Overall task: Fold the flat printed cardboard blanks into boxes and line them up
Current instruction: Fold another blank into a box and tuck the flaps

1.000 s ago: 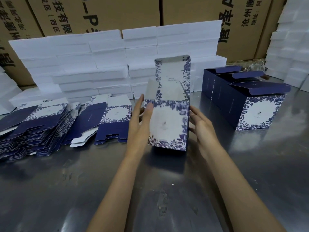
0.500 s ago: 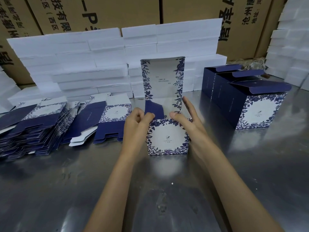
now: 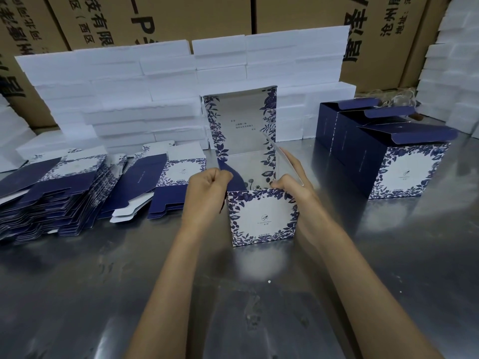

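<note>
On the scuffed, reflective metal table (image 3: 103, 294), a slumped stack of flat navy-and-floral cardboard blanks (image 3: 51, 198) lies at the left. The left hand (image 3: 207, 195), fingers curled tight, pinches the curved navy side flap of the half-formed box (image 3: 263, 218) standing upright at centre, lid raised. The right hand (image 3: 293, 185) grips the box's right top edge, fingers extended along the white flap. Finished boxes (image 3: 409, 172) stand in a row at right.
</note>
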Motion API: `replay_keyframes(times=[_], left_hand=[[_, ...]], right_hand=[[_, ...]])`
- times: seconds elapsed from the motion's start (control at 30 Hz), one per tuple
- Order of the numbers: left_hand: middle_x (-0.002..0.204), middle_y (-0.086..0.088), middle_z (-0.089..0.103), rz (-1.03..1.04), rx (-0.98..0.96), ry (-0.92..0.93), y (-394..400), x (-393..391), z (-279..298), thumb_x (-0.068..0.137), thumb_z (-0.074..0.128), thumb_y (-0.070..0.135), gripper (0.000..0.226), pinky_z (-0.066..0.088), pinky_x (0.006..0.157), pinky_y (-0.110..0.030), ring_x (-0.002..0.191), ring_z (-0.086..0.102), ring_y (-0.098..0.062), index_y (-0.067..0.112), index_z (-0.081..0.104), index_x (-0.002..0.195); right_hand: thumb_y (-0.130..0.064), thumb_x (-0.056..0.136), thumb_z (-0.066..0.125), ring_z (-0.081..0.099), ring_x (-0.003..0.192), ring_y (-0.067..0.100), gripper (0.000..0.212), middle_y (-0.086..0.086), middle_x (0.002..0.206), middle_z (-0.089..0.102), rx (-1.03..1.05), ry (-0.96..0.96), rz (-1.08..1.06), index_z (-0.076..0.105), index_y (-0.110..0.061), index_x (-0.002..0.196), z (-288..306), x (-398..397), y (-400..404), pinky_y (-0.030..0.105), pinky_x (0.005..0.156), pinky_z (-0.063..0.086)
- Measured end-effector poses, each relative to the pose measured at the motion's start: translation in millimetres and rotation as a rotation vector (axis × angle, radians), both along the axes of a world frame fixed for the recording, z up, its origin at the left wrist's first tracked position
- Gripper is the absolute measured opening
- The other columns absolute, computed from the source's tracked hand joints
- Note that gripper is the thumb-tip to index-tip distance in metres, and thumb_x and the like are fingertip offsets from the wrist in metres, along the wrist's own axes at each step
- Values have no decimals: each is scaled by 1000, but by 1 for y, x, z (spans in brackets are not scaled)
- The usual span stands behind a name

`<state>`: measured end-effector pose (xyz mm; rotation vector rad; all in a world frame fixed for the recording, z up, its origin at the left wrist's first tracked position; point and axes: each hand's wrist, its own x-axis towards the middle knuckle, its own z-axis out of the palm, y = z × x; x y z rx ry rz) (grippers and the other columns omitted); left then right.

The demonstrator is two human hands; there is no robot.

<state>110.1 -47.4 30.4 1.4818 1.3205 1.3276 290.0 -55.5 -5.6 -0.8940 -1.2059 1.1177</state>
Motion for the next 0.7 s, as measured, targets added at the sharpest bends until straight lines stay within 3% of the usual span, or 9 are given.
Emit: replay_keyframes(times=[0.1, 0.23, 0.33, 0.4, 0.53, 0.63, 0.7], left_hand=[[50, -4, 31, -10, -8, -33, 3, -4, 0, 97, 60, 24, 43, 22, 39, -21, 38, 25, -12, 10, 38, 63], [48, 0, 35, 61, -20, -62, 6, -8, -2, 99, 59, 32, 47, 26, 39, -21, 37, 30, -12, 18, 34, 62], [49, 2, 32, 69, -6, -64, 7, -9, -5, 100, 54, 23, 37, 23, 40, -22, 40, 28, -11, 15, 37, 67], [53, 1, 34, 74, 17, -85, 6, -7, -5, 99, 56, 23, 37, 24, 40, -22, 42, 28, -11, 15, 38, 68], [78, 0, 53, 59, 66, -161, 2, 2, -2, 94, 68, 26, 23, 38, 45, -16, 50, 50, -4, 14, 50, 87], [107, 6, 58, 4, 28, -269, 0, 9, -2, 94, 67, 17, 23, 47, 57, -7, 80, 64, 4, 14, 59, 115], [108, 2, 62, -84, -40, -400, 0, 12, -1, 95, 62, 10, 28, 51, 56, -14, 74, 68, 1, 15, 60, 122]], right_hand=[[-30, 71, 65, 65, 120, 28, 69, 0, 136, 64, -4, 22, 39, 53, -46, 137, -1, 1, 2, 46, 97, 53], [-26, 73, 61, 72, 98, 26, 63, 0, 111, 73, -22, 27, 105, 57, -41, 135, -2, 3, 2, 38, 78, 56], [-27, 72, 61, 68, 111, 37, 66, 6, 124, 69, -31, 35, 110, 56, -41, 136, -2, 3, 2, 51, 94, 52], [-30, 70, 63, 67, 113, 34, 67, 6, 131, 66, -31, 41, 118, 56, -43, 135, -1, 3, 0, 50, 96, 51], [-26, 76, 67, 62, 125, 27, 65, -6, 143, 58, 16, 21, 77, 55, -44, 137, 4, 5, -4, 54, 107, 47], [-41, 84, 74, 63, 124, 18, 56, -12, 137, 63, 33, -1, 67, 57, -39, 137, 10, 10, -7, 44, 102, 49], [-55, 86, 71, 61, 128, 16, 55, -9, 139, 63, 12, 7, 111, 58, -38, 137, 13, 13, -11, 41, 105, 45]])
